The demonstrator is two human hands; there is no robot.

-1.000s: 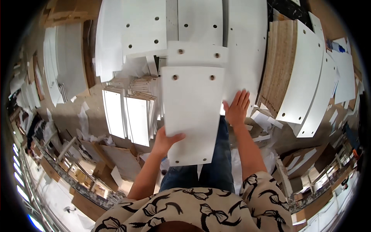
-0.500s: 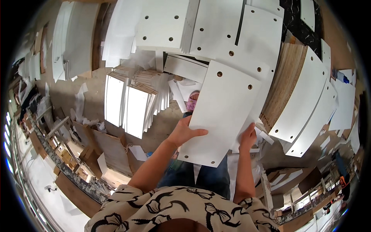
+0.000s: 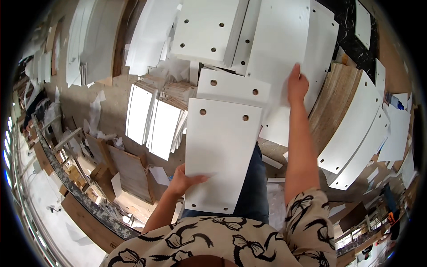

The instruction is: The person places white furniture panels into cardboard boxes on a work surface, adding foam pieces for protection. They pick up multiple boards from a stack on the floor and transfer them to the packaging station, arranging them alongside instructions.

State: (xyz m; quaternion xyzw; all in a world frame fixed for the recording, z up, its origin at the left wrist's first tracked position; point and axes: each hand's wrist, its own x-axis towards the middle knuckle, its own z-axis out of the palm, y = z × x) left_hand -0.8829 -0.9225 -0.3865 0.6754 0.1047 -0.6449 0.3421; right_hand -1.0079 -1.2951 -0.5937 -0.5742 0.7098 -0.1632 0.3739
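My left hand (image 3: 183,181) grips the lower left edge of a white drilled panel (image 3: 220,155), with its thumb flat on top and its fingers hidden beneath. This panel lies over my legs, two large holes at its far end and two small ones at its near end. Behind it, another white panel (image 3: 233,84) shows two holes and is partly covered. My right hand (image 3: 297,85) reaches forward, closed at the right edge of a long white panel (image 3: 280,35) on the stack ahead. Its thumb side shows; the fingertips' contact is hidden.
A tall stack of drilled panels (image 3: 202,31) stands ahead. To the right is a pile with brown raw edges (image 3: 338,102). Narrow white boards (image 3: 164,124) stand on the floor at left, and a wooden crate (image 3: 131,171) sits at lower left.
My left hand has drawn the drilled panel left and closer to my body. My right hand has left that panel and moved forward to the long white panel on the stack.
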